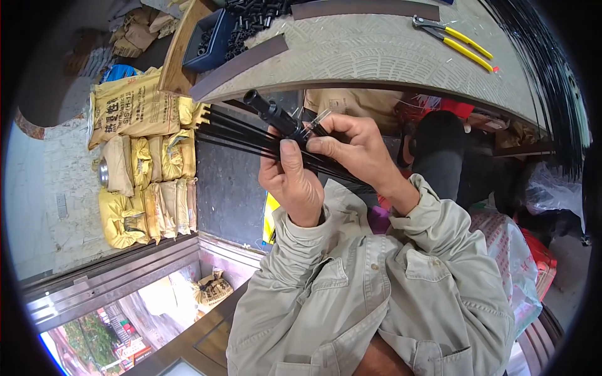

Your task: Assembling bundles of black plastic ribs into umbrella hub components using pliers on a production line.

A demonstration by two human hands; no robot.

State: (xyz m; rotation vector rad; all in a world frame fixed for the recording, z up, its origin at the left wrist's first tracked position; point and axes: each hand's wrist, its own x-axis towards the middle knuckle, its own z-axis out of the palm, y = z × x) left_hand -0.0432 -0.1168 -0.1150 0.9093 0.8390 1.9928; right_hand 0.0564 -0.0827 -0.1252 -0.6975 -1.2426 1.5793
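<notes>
My left hand (291, 178) is closed round a bundle of thin black rods (241, 133) with yellow tips, its thumb pressed up against a black tubular fitting (269, 109). The fitting has a hollow round end and tilts toward the upper left. From the other side, my right hand (354, 147) pinches at the fitting's lower end, where thin shiny wire-like pieces (321, 119) stick out between the fingers. Exactly what the right fingertips grip is partly hidden. The rods run on beneath both hands toward the lower right.
A workbench (376, 56) stands ahead, holding yellow-handled cutting pliers (461, 45), a blue bin (205, 42) and loose black fittings (251, 25). Long black rods (552, 81) hang at the far right. Yellow and brown sacks (135, 106) line the left; a plastic bag (511, 263) sits by my right arm.
</notes>
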